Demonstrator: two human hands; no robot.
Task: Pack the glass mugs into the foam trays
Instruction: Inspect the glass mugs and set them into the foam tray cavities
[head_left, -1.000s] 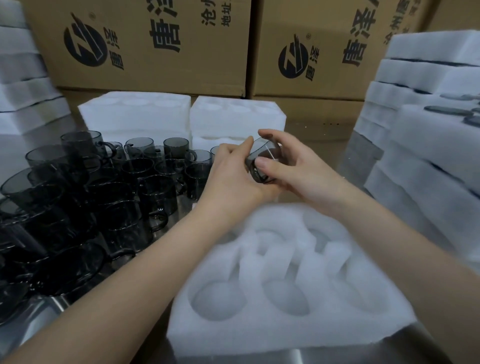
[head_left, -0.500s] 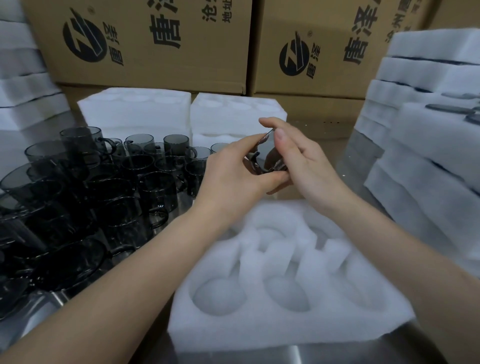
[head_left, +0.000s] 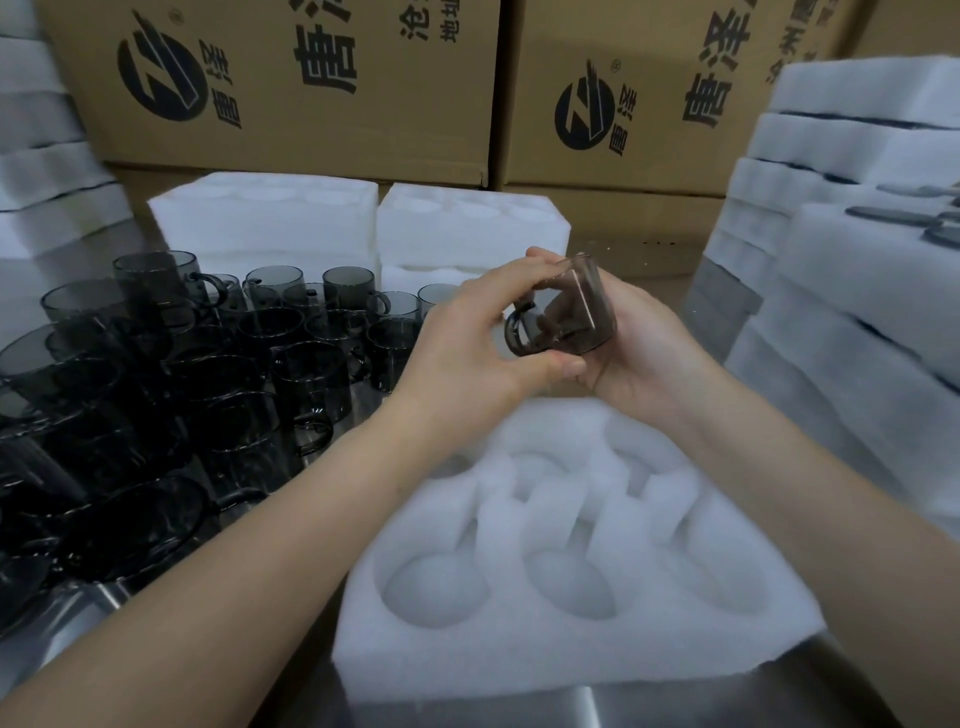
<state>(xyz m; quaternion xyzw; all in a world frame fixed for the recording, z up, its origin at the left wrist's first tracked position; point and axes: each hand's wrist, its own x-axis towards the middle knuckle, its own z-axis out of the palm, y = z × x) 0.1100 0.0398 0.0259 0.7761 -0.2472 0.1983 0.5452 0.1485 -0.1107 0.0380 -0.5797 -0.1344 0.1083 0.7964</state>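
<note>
Smoked grey glass, thin-walled by the look. The mug (head_left: 574, 312) is up in the air between both hands, tilted rather than upright, with its handle loop toward me and to the left.

- Left hand (head_left: 483, 338): clamped on the mug, fingers over the top, thumb underneath by the handle.
- Right hand (head_left: 644, 358): cupped under and behind, fingers curled round the far wall. I can see them through the glass.
- Handling, my read: light, rigid, slick and breakable. It will not give under pressure, so a firm squeeze gains nothing. I would take it by the body with fingers spread round the wall and support underneath. The handle is for steering only, not for bearing the weight.
- Foam tray (head_left: 467, 670): directly below and nearer me, white and soft. All the round pockets I can see are unfilled, and upright foam fins stand between the two rows. The foam should cushion a set-down, though the fit may be snug, and the handle probably needs lining up with a slot.
- Loose mugs (head_left: 218, 374): crowded on the left of the steel surface (head_left: 810, 696), some touching. A careless reach could knock glass against glass.
- Further out: foam stacks (head_left: 857, 322) on the right, more trays behind, cardboard boxes (head_left: 311, 104) at the back.
</note>
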